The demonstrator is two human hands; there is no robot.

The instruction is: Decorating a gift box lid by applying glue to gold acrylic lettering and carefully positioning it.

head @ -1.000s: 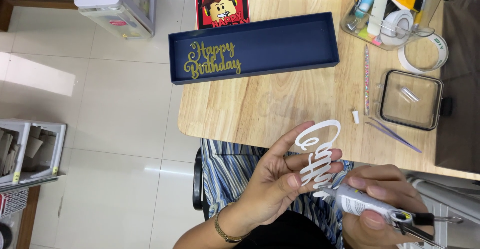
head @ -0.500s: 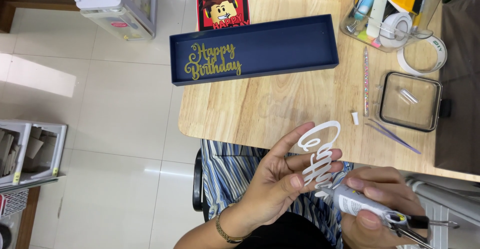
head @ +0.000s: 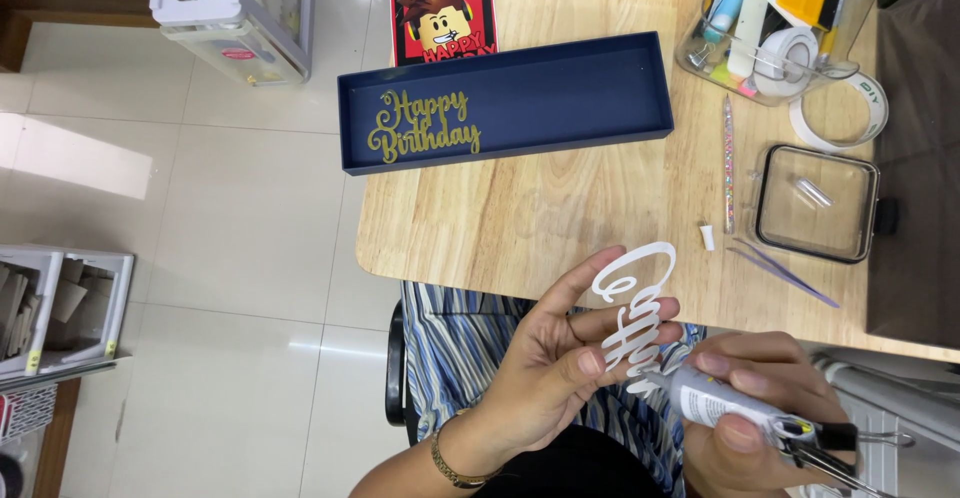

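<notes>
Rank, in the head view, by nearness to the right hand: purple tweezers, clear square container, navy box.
From the right hand:
1. Purple tweezers, on the table just above it.
2. Clear square container, farther up.
3. Navy box, far up-left.

One view only here, and it rides on my head, looking steeply down past my chest. My left hand (head: 545,378) and right hand (head: 760,408) sit low in the frame, close to the lens and large. Beyond them the pale wooden worktop (head: 560,208) fills the upper right, its rounded near corner pointing toward my lap. The long navy blue cardboard box lid (head: 560,93) lies further out, near the top, smaller with distance. On the left, the view drops right past the worktop's edge to the glossy cream tiled floor (head: 200,218) well below. The far end of the worktop is cut off at the top edge, the right side by the frame.
</notes>
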